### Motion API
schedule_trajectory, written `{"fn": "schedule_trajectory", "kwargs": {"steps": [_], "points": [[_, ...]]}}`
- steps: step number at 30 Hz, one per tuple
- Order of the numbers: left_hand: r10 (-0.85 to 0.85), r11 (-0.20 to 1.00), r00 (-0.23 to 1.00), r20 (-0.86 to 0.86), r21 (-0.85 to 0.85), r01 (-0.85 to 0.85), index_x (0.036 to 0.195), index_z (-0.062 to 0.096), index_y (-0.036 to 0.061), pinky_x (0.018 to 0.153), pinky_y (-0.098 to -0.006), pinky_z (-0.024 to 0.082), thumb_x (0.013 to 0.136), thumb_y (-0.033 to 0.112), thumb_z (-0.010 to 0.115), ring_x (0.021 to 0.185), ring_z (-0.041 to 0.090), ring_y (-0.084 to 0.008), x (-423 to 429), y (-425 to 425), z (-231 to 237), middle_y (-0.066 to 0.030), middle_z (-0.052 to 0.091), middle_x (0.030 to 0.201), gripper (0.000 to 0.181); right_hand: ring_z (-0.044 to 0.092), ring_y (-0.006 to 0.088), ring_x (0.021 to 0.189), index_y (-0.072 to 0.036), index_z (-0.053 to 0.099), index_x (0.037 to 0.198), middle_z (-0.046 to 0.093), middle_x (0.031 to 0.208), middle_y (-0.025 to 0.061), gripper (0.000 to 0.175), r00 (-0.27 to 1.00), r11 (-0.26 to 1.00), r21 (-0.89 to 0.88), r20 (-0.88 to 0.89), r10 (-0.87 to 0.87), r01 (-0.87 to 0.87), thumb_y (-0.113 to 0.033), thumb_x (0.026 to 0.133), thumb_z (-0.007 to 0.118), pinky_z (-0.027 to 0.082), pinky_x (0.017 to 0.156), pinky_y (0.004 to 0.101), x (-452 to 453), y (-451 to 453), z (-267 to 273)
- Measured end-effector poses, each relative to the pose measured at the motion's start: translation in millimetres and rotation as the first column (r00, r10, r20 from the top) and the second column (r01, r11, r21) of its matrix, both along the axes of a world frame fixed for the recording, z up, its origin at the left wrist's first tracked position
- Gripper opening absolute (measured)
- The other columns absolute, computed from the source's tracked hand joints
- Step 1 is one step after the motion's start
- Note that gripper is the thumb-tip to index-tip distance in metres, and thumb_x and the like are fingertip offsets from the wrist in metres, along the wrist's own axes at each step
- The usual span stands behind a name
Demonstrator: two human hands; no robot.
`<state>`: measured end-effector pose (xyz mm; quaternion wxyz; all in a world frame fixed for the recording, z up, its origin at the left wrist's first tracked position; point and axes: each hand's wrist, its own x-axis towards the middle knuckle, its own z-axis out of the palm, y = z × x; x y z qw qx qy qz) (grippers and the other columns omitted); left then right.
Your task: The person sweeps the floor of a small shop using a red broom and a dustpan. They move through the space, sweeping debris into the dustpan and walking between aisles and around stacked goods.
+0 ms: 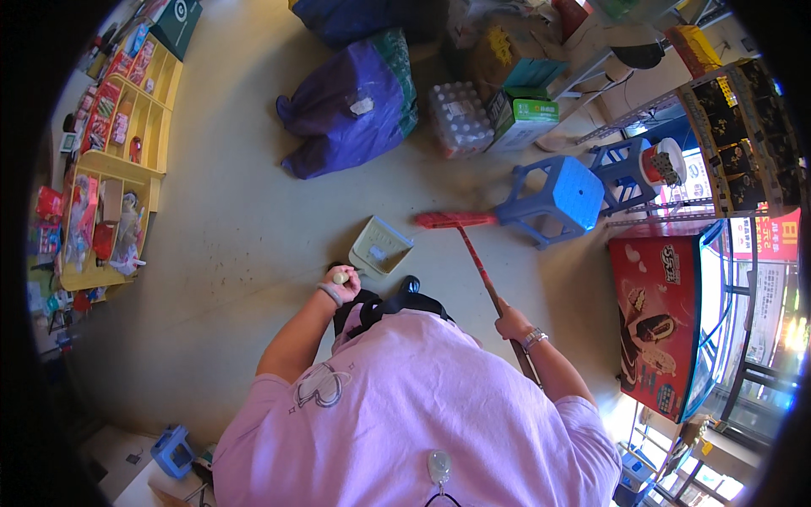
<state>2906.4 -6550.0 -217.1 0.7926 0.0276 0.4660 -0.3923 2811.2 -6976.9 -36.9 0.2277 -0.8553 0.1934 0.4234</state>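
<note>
My left hand [345, 285] grips the handle [341, 277] of a pale long-handled dustpan, close in front of my body. The dustpan's pan [381, 246] is at floor level just beyond that hand, with some bits of litter inside. My right hand [513, 322] is closed around the shaft of a red broom [472, 250]. From there the shaft slants away to the left, and the broom's bristle head [453, 220] lies on the floor, right of and slightly beyond the pan. Dark specks of dirt [231, 263] are scattered on the floor to the left.
A blue plastic stool [573, 193] stands by the broom head's right end. Farther right is a red ice-cream freezer [659, 323]. Ahead are a purple covered bundle [355, 108], shrink-wrapped bottles [460, 117] and a green carton [532, 114]. Wooden shelving [161, 127] with packaged goods lines the left.
</note>
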Motion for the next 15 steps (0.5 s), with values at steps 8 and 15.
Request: {"fn": "schedule_trajectory", "kwargs": {"steps": [8, 15], "points": [[-0.092, 0.992, 0.988, -0.122, -0.098, 0.081, 0.058, 0.041, 0.0098, 0.043, -0.0232, 0.042, 0.083, 0.015, 0.047, 0.043, 0.045, -0.0124, 0.3, 13.5, -0.6, 0.0006, 0.043, 0.052, 0.026, 0.065, 0.0306, 0.070, -0.007, 0.020, 0.141, 0.064, 0.085, 0.0235, 0.071, 0.975, 0.984, -0.100, -0.182, 0.130, -0.150, -0.007, 0.075, 0.045, 0.051, 0.064, 0.0403, -28.4, 14.1, 3.5], [-0.073, 0.997, 0.997, -0.001, 0.006, 0.073, 0.054, 0.042, 0.0117, 0.045, -0.0234, 0.045, 0.081, 0.013, 0.049, 0.044, 0.047, -0.0123, 20.3, 5.7, -5.8, 0.0011, 0.047, 0.050, 0.028, 0.060, 0.0207, 0.055, -0.006, 0.028, 0.138, 0.060, 0.075, 0.0152, 0.063, 0.991, 0.966, 0.252, -0.102, 0.092, -0.063, -0.009, 0.078, 0.046, 0.049, 0.049, 0.0337, -34.8, 16.0, 33.0]]}}
